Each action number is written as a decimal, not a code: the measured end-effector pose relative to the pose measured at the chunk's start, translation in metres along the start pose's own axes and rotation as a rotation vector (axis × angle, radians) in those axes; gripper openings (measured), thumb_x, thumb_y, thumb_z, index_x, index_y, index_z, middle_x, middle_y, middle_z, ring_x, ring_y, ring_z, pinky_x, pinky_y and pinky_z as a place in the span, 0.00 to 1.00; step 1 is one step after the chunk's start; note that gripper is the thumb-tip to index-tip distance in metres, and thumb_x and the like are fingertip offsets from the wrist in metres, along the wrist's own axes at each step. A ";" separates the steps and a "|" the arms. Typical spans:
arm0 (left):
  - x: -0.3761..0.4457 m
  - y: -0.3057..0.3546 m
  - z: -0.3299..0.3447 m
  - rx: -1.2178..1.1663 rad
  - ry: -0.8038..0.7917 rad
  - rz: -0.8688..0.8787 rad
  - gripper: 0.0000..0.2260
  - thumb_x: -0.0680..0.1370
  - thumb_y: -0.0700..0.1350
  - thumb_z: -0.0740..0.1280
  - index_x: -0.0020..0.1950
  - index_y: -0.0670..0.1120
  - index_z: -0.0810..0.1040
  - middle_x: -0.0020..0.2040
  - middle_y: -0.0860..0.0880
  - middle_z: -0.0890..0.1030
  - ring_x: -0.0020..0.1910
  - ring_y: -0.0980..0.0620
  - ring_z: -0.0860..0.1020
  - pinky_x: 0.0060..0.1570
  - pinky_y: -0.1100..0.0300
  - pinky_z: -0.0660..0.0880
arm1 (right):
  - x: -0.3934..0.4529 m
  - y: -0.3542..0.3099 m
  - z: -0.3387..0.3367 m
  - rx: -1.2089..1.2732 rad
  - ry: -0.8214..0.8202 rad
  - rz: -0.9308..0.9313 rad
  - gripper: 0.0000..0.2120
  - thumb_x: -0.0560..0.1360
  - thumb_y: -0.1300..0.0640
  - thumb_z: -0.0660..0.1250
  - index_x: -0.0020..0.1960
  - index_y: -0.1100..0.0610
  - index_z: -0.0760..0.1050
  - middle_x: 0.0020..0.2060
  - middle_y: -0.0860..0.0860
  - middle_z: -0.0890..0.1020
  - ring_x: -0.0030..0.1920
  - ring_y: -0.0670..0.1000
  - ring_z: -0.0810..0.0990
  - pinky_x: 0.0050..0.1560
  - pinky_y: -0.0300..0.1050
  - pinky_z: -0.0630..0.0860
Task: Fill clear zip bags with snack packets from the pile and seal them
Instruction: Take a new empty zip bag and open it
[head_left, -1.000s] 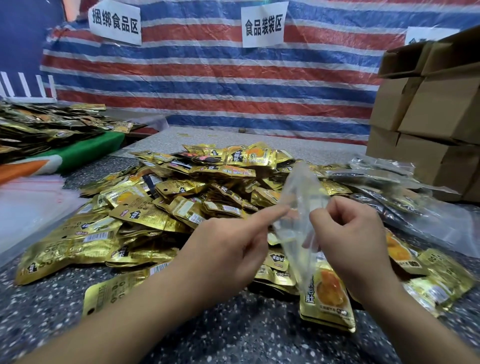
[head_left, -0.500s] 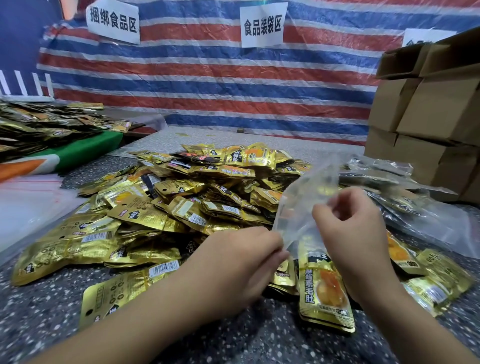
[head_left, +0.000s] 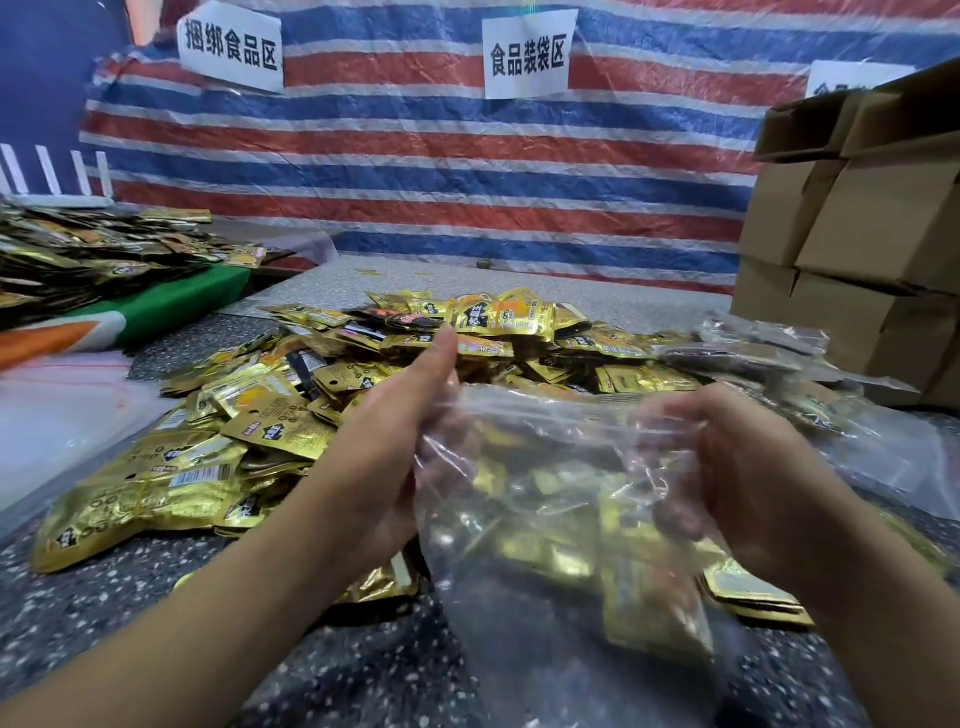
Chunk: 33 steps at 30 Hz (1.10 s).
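A clear zip bag (head_left: 550, 499) is stretched wide between my two hands, above the near edge of the pile. My left hand (head_left: 384, 441) pinches its left top edge, thumb raised. My right hand (head_left: 727, 467) grips the right side, its fingers seen blurred through the plastic. The bag holds nothing that I can make out; gold packets show through it. The pile of gold snack packets (head_left: 291, 415) spreads across the speckled table (head_left: 156, 623), left of and behind my hands.
Filled clear bags (head_left: 769, 364) lie at the right behind the pile. Stacked cardboard boxes (head_left: 857, 249) stand at the far right. Another heap of packets (head_left: 88, 254) sits on a green cloth at the far left. Flat clear plastic (head_left: 57, 431) lies at the left edge.
The bag was a narrow upright strip pinched between my fingers; now it is pulled wide and held lower and nearer. My left hand has risen; my right hand has shifted right.
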<state>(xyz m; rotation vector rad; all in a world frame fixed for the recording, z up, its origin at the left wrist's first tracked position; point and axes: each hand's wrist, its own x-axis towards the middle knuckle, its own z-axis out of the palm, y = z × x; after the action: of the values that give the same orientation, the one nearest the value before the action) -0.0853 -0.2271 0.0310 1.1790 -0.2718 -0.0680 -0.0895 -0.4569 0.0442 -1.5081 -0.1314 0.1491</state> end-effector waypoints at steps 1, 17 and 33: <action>0.003 0.000 -0.004 0.041 -0.004 -0.002 0.20 0.58 0.65 0.73 0.32 0.49 0.80 0.31 0.45 0.77 0.33 0.45 0.75 0.34 0.52 0.77 | -0.001 -0.002 0.000 0.040 -0.028 0.051 0.11 0.68 0.54 0.63 0.35 0.57 0.81 0.29 0.57 0.74 0.19 0.50 0.66 0.19 0.40 0.68; 0.020 -0.027 -0.026 0.997 -0.088 0.467 0.21 0.81 0.47 0.64 0.29 0.43 0.70 0.24 0.53 0.67 0.24 0.52 0.69 0.26 0.64 0.61 | 0.028 0.015 -0.017 -0.664 0.417 -0.103 0.23 0.82 0.45 0.59 0.36 0.57 0.81 0.35 0.56 0.83 0.38 0.53 0.80 0.41 0.47 0.72; 0.018 -0.026 -0.029 1.054 -0.178 0.454 0.14 0.76 0.48 0.64 0.32 0.43 0.75 0.28 0.47 0.74 0.26 0.57 0.68 0.27 0.62 0.64 | 0.129 -0.005 -0.013 -1.717 -0.164 -0.158 0.46 0.70 0.75 0.60 0.78 0.40 0.55 0.76 0.48 0.65 0.74 0.54 0.66 0.66 0.49 0.72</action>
<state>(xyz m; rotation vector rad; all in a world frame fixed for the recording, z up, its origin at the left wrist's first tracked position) -0.0587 -0.2142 0.0003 2.1239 -0.7830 0.4196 0.0400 -0.4472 0.0478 -3.1760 -0.6129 -0.0073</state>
